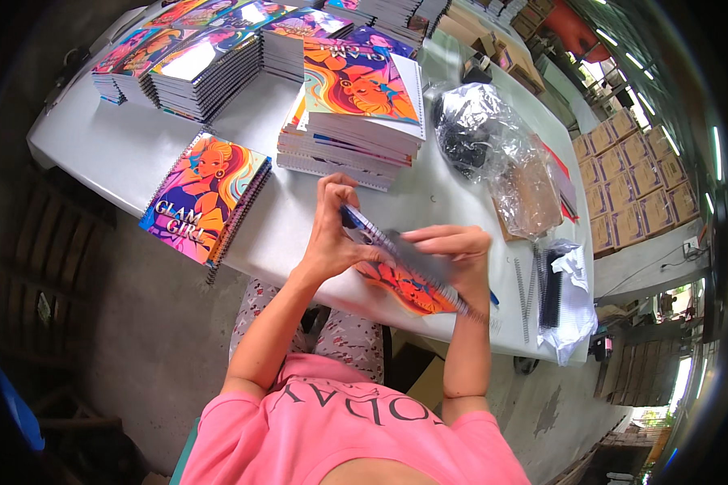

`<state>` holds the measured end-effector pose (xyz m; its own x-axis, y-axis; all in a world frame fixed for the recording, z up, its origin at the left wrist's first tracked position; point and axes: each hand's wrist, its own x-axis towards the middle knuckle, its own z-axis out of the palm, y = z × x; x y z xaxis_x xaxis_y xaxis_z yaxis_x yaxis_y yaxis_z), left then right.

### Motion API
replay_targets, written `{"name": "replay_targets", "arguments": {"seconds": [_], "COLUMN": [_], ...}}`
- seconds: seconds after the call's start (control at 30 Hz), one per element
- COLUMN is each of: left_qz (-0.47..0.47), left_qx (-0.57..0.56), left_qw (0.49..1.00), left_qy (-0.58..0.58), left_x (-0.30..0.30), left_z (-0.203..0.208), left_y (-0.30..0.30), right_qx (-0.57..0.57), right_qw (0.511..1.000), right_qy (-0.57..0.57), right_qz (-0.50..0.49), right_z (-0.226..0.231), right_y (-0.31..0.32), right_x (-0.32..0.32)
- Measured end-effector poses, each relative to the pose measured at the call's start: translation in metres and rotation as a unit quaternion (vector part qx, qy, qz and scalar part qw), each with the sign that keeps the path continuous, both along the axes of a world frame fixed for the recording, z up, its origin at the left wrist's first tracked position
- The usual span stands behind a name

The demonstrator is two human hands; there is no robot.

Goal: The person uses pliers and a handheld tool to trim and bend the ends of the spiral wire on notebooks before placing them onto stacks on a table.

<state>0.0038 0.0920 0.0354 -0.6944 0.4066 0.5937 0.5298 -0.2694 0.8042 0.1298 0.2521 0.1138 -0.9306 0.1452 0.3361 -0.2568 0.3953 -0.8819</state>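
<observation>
My left hand [332,230] is closed around the upper end of a spiral notebook [412,293], thumb on its cover. The notebook is tilted on edge above the white table, its bright orange and red cover facing me and its coil edge upward. My right hand [453,246] is at that coil edge, fingers bent over a dark grey thing [416,255] smeared by motion; its kind cannot be made out. Left of my hands lie finished-looking coil-bound notebooks [206,198] with an illustrated figure on the cover. Beyond my left hand rises a stack of notebooks [352,149].
Several piles of bound notebooks [206,69] fill the table's far left. To the right are a clear plastic bag [481,121], loose black coils [550,287] on white crumpled wrapping [573,315], and a blue pen [493,299]. Stacked cartons [635,178] stand beyond the white table [89,153].
</observation>
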Motion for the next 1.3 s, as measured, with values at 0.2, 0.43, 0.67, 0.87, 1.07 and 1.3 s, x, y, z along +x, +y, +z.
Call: {"name": "replay_targets", "arguments": {"seconds": [0.2, 0.43, 0.67, 0.87, 1.07, 1.3], "left_qz": [-0.057, -0.051, -0.051, -0.084, -0.119, -0.072], "left_qx": [-0.040, -0.010, -0.022, -0.003, -0.019, 0.015], "left_qw": [0.993, 0.997, 0.995, 0.993, 0.951, 0.973], "left_qy": [-0.094, -0.052, -0.079, -0.077, -0.284, -0.219], "left_x": [-0.004, -0.007, 0.003, -0.003, 0.009, 0.032], "left_z": [0.005, 0.002, -0.001, -0.006, 0.023, 0.053], "left_y": [-0.001, -0.003, 0.000, 0.002, -0.015, -0.030], "right_qx": [-0.110, -0.069, -0.265, 0.037, 0.340, 0.379], "right_qw": [0.990, 0.995, 0.963, 0.998, 0.849, 0.797], "right_qy": [0.077, -0.071, 0.037, -0.015, -0.131, -0.275], "right_qz": [0.043, -0.033, 0.016, -0.038, -0.383, -0.382], "right_z": [0.006, -0.003, -0.004, -0.011, -0.054, -0.110], "right_y": [-0.011, -0.012, -0.023, -0.001, 0.079, 0.017], "right_x": [-0.011, -0.014, -0.004, -0.003, 0.079, 0.166]}}
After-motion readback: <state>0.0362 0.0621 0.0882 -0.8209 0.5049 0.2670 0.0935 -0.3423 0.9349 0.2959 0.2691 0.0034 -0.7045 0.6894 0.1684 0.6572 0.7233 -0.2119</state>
